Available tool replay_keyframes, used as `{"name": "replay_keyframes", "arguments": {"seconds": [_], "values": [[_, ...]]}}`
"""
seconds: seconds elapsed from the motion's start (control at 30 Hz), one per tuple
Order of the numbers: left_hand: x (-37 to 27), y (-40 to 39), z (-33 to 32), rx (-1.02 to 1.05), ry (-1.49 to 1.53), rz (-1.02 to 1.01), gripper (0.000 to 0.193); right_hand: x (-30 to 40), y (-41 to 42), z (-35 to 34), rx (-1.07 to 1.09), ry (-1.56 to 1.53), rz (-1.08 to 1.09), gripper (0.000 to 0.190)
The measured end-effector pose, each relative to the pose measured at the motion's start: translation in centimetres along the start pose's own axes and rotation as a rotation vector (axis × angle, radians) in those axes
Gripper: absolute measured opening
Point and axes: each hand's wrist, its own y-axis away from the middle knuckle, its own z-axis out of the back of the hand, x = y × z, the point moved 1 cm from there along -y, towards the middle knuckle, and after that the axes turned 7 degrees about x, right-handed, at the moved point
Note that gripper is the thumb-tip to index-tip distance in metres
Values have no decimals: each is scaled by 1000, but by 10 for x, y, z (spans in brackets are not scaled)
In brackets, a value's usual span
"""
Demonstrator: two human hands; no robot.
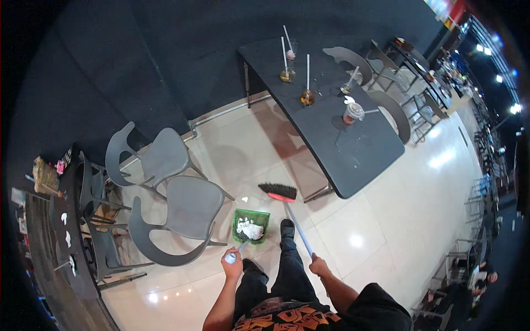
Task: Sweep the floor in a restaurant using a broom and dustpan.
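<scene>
My left hand (232,265) grips the pale handle of a green dustpan (268,219), which rests on the tiled floor in front of my left foot. Inside the pan lies a heap of crumpled white tissue (251,230). My right hand (320,265) is closed around the light blue handle of a broom (281,194). The broom's head has black bristles and a red base, and it is beyond my right shoe, right of the dustpan. A small white scrap (244,199) lies on the floor between the dustpan and the broom head.
Two grey chairs (194,207) stand at my left. Ahead to the right is a dark table (368,153) bearing a plastic cup (353,113) and several glasses with straws. Another dark table (85,265) with tissues stands far left. People sit at the lower right.
</scene>
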Motion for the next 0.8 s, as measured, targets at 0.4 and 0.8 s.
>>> {"name": "replay_keyframes", "arguments": {"seconds": [0.4, 0.8], "values": [[-5, 12, 15, 264, -42, -29, 5, 43, -58, 77, -374, -99, 153, 39], [-23, 46, -17, -18, -51, 26, 6, -49, -42, 7, -159, 140, 236, 40]]}}
